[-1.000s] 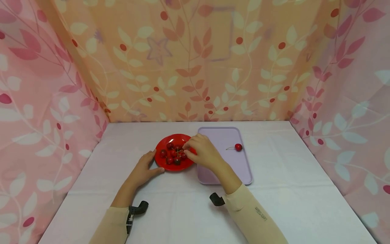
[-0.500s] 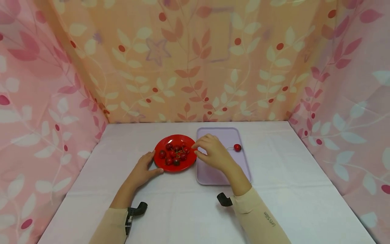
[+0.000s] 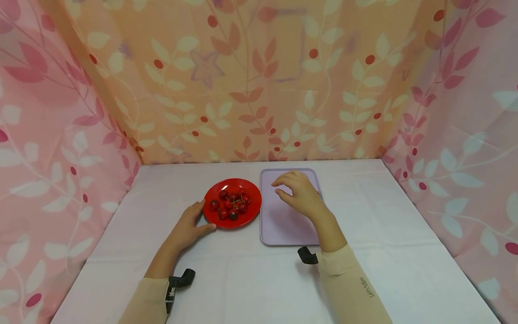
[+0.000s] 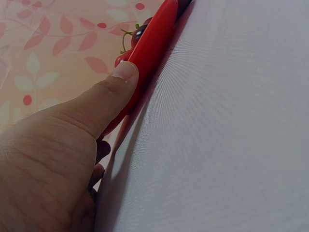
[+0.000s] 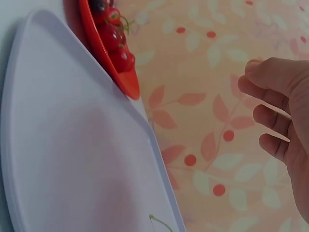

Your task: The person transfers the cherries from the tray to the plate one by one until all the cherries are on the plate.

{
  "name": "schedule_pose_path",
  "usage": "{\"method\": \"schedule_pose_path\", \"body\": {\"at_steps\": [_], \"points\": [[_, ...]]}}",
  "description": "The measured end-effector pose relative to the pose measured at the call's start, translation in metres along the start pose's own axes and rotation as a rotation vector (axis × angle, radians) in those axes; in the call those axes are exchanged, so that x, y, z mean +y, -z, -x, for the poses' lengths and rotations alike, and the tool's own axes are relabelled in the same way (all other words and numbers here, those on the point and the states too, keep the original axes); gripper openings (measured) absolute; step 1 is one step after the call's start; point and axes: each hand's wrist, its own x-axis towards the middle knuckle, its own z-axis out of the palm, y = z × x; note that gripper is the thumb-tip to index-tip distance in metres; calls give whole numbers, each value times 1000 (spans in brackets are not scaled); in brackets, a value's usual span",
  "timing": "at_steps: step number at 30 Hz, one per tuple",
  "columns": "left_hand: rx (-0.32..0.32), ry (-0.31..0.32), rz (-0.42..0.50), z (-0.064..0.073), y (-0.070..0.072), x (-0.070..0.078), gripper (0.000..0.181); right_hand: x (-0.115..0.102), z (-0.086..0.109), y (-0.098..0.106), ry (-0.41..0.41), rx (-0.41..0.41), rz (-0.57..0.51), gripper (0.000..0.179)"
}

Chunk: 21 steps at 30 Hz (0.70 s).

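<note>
A red plate (image 3: 210,217) carries several dark red cherries (image 3: 228,204) with green stems. My left hand (image 3: 188,227) rests at its left rim, thumb and fingers spread; in the left wrist view the straight thumb (image 4: 104,99) presses the plate's outer edge. To the plate's right lies a pale purple tray (image 3: 283,227). Above the tray hovers my right hand (image 3: 301,193), its thumb and fingers apart and loosely bent, holding nothing. It covers most of a single cherry on the tray; a green stem (image 5: 160,223) shows in the right wrist view.
A white cloth (image 3: 243,279) covers the table under plate and tray. Patterned curtains (image 3: 251,90) stand at the back and both sides. Black camera mounts (image 3: 184,279) sit on both sleeved wrists.
My right hand has moved right, from over the cherries on the plate to over the tray, and now hides most of the single cherry there. My left hand stays at the plate's rim.
</note>
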Motion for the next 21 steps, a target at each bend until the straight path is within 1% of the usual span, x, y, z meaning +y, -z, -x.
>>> {"method": "schedule_pose_path", "body": {"at_steps": [6, 10, 16, 21], "points": [[-2, 7, 3, 0, -1, 0, 107, 24, 10, 8, -66, 23, 40, 20], [-3, 15, -10, 0, 0, 0, 108, 37, 17, 13, -118, 17, 74, 21], [3, 7, -14, 0, 0, -1, 108, 53, 26, 13, -173, -35, 144, 23], [1, 5, -8, 0, -1, -1, 108, 64, 32, 10, -240, -101, 162, 24]]}}
